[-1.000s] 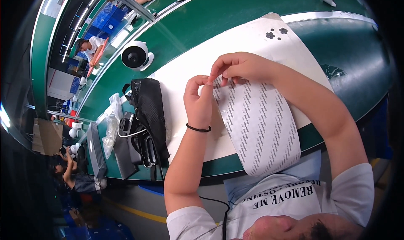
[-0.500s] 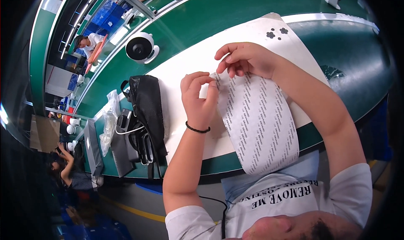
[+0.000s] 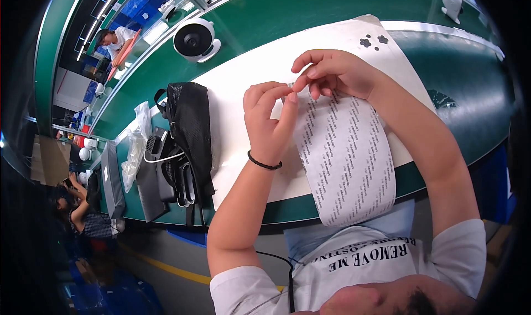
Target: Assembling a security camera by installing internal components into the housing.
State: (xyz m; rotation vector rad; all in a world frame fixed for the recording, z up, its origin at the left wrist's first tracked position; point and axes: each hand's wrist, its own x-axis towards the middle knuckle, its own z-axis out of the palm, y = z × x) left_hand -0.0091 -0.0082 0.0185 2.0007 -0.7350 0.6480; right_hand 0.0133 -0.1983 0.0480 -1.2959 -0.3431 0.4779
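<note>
A long white sheet (image 3: 348, 160) with slanting rows of small print lies across the white board and bends down over the table's near edge. At its far left corner, the thumb and index finger of my left hand (image 3: 270, 113) are pinched together on the sheet. My right hand (image 3: 340, 74) is just to the right, over the sheet's far edge, its fingers bent. One right fingertip meets the left fingertips at that corner; whether it grips the sheet or a small piece is hidden. A black braided band (image 3: 264, 163) circles my left wrist.
The white board (image 3: 249, 199) rests on a green table (image 3: 265, 16), with black flower-shaped pieces (image 3: 383, 40) on its far right. Left of it are a black bag (image 3: 191, 127), a clear plastic bag (image 3: 135, 155) and a grey box (image 3: 112, 182). A white camera (image 3: 194, 40) stands behind. Other people work at left.
My left thumb and index finger have closed together at the sheet's corner. The right fingertips have come down and left to meet them. The whole view has shifted slightly.
</note>
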